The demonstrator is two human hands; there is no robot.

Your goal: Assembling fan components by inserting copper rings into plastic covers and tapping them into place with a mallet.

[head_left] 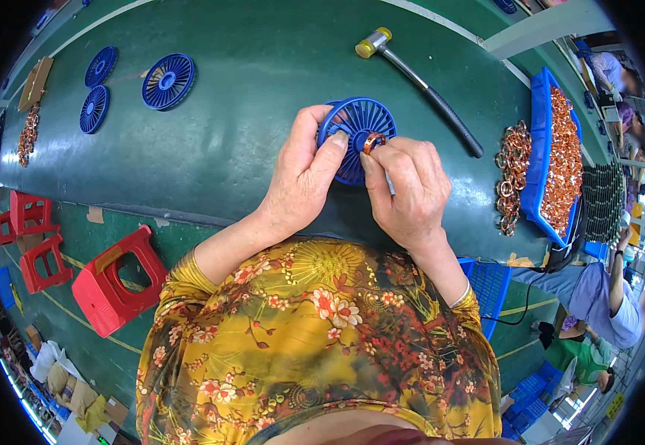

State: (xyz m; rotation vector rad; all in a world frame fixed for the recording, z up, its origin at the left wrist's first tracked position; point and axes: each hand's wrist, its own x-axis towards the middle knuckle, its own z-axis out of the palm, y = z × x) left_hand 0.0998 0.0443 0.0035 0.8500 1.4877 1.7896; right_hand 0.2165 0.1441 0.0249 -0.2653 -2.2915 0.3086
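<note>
My left hand (306,172) grips a blue plastic spoked wheel (367,115) by its left rim, the thumb lying across its face. The wheel is held up over the green bench, tilted toward me. A copper-coloured ring (373,142) sits at the wheel's hub, pinched between the thumb and fingers of my right hand (409,185). Whether the ring is around the hub or only against it, I cannot tell. Beyond the hands lies a mallet (422,85) with yellow faces and a black grip.
Loose copper rings (513,174) lie beside a blue bin (537,156) heaped with more, on the right. Several blue wheels (168,81) rest on the green bench (248,59) at the far left, near another ring pile (28,133). Red stools (118,282) stand below; other people (608,297) are at right.
</note>
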